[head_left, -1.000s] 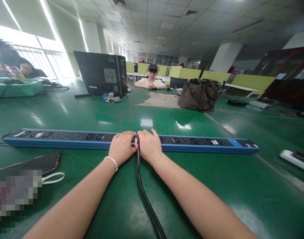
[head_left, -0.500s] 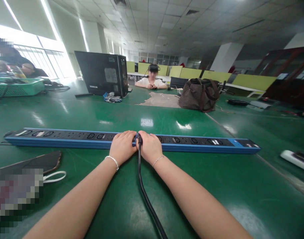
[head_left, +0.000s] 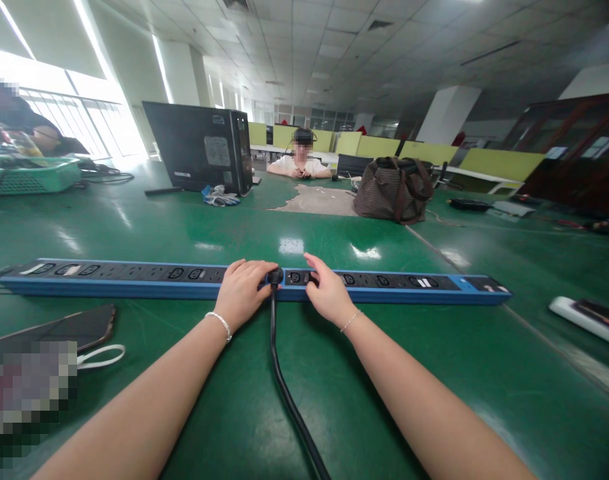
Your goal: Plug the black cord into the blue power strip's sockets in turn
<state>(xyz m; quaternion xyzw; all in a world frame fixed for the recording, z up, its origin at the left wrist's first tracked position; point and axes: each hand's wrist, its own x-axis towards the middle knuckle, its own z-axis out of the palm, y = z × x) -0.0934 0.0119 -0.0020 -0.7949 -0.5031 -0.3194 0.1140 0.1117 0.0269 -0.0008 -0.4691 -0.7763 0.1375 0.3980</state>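
A long blue-and-black power strip (head_left: 154, 283) lies across the green table in front of me. In its middle a black plug (head_left: 274, 275) stands on the top face, and a thick black power cord (head_left: 284, 380) runs from it toward me. My left hand (head_left: 243, 287) is wrapped over the strip just left of the plug, its fingertips reaching the plug's side. To the right of the plug, my right hand (head_left: 329, 290) is apart from it, open over the strip's sockets, thumb and fingers separated and nothing held. Part of the strip is hidden under both hands.
A phone (head_left: 59, 327) and a white loop strap (head_left: 102, 357) lie at the near left. Farther back are a black computer case (head_left: 194, 147), gloves (head_left: 219, 195), a brown bag (head_left: 392, 190) and a green basket (head_left: 39, 177). A person (head_left: 299, 163) sits across the table.
My right hand has let go of the plug and moved right, its fingers opening. The left hand stays on the strip beside the plug. The view has shifted slightly.
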